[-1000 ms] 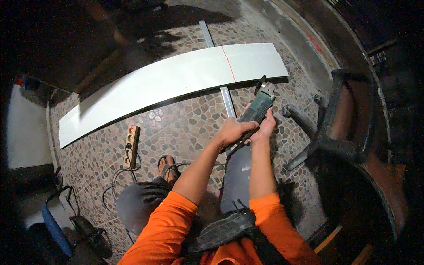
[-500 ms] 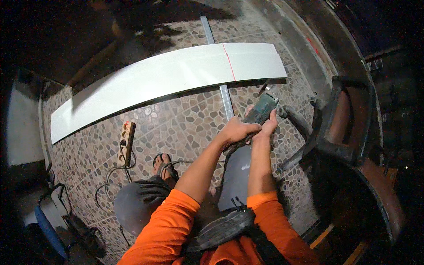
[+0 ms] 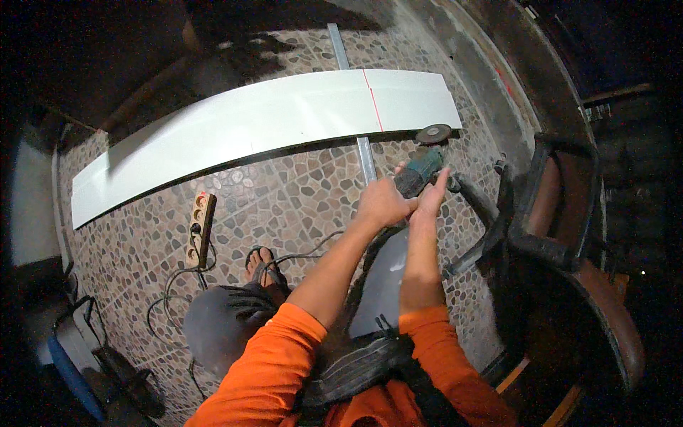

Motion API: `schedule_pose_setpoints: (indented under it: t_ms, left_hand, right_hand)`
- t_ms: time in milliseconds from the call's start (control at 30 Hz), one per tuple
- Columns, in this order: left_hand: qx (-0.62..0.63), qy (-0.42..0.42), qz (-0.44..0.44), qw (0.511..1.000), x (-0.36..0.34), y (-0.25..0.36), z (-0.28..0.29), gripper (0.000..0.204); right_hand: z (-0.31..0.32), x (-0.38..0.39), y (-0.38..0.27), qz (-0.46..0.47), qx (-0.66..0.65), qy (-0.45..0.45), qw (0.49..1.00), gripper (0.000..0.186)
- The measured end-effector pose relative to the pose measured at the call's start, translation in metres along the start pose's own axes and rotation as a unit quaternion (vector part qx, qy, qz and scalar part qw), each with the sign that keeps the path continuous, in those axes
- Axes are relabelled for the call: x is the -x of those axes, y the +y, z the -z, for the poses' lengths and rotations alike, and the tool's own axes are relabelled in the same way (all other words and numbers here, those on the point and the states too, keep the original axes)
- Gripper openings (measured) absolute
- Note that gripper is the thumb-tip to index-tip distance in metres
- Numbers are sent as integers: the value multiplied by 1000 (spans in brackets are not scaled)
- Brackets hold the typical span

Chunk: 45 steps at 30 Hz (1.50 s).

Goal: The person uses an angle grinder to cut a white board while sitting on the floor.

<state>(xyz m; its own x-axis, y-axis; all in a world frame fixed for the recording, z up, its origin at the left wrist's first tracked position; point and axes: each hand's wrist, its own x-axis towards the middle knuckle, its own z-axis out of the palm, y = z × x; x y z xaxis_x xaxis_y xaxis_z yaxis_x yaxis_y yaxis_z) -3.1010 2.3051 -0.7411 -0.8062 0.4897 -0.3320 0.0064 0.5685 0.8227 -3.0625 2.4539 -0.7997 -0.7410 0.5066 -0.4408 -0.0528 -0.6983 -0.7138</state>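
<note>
Both hands hold a teal angle grinder (image 3: 420,167) in front of me. My left hand (image 3: 383,203) grips the rear of its body and my right hand (image 3: 432,196) lies along its right side. The grinder's round disc (image 3: 432,133) sits at the near edge of a long white panel (image 3: 256,124), just right of a thin red line (image 3: 373,99) drawn across the panel. The panel rests on a grey metal bar (image 3: 366,160) on the pebble floor.
A wooden power strip (image 3: 201,225) with cables (image 3: 171,292) lies on the floor to the left. My sandalled foot (image 3: 262,265) is below it. A dark metal chair frame (image 3: 551,206) stands close on the right. A blue object (image 3: 67,370) sits at lower left.
The grinder has moved forward and up from beside the metal bar, so its disc now reaches the panel's near edge by the red line. Both hands moved with it.
</note>
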Motion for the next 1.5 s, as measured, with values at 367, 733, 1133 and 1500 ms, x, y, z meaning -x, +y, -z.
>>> schedule_pose_setpoints:
  t_ms: [367, 733, 1133, 1500]
  left_hand:
    - [67, -50, -158, 984, -65, -26, 14, 77]
    - [-53, -576, -92, 811, -57, -182, 0, 37]
    - [-165, -534, 241, 793, -113, -343, 195, 51]
    - [-147, -426, 89, 888, -182, -267, 161, 78]
  right_hand:
    - [-62, -44, -41, -63, 3, 130, 989, 19]
    - [-24, -47, -199, 112, 474, 375, 789, 44]
    - [53, -116, -207, 124, 784, 258, 551, 64]
    - [102, -187, -81, 39, 709, 96, 698, 63]
